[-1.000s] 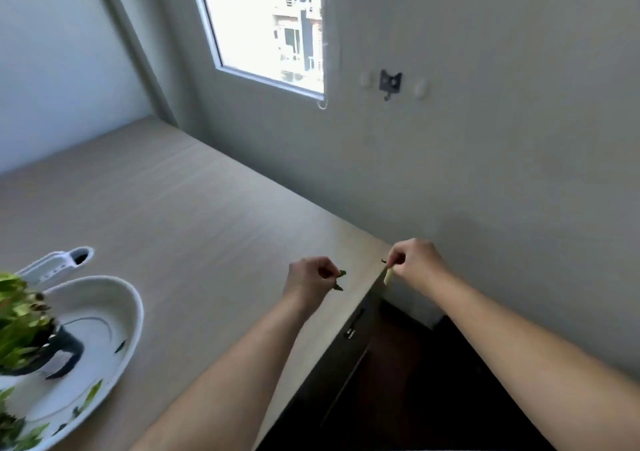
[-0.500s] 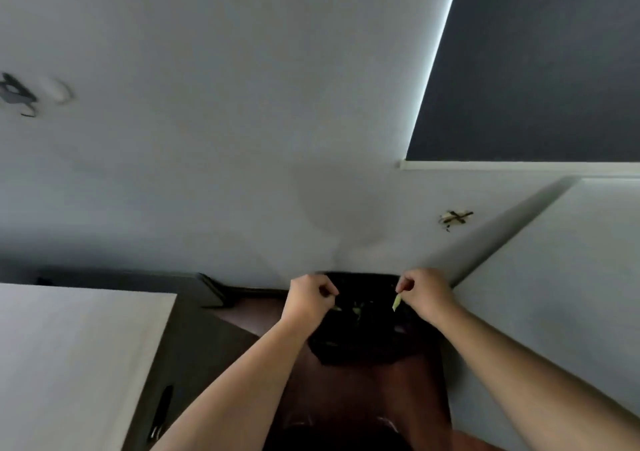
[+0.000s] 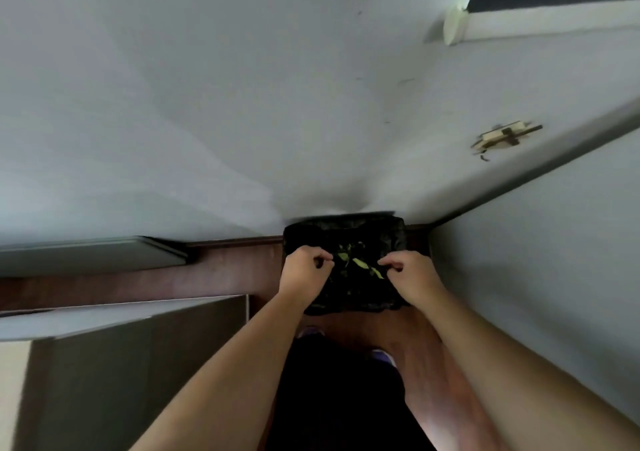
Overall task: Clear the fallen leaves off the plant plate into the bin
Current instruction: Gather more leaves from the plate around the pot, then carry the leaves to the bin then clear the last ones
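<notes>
A black bin (image 3: 394, 232) lined with a black bag stands on the floor against the wall. Both hands hover over its opening. My left hand (image 3: 303, 270) is over the left side, fingers curled with thumb against forefinger, and no leaf shows in it. My right hand (image 3: 410, 275) is over the right side, fingers curled the same way. Several green and yellow-green leaves (image 3: 360, 264) show between the hands, above or inside the bag. One long leaf ends just under my right fingertips; whether it is held is unclear. The plant plate is out of view.
The desk's corner and dark side panel (image 3: 121, 364) are at the lower left, close to my left forearm. A grey wall (image 3: 536, 277) closes the right side. The floor (image 3: 225, 277) is reddish wood, and my feet stand just short of the bin.
The view swung from the desk and plant plate down to the bin. Both hands carried leaves off the desk edge and now sit lower over the bin's opening, with leaves showing between them.
</notes>
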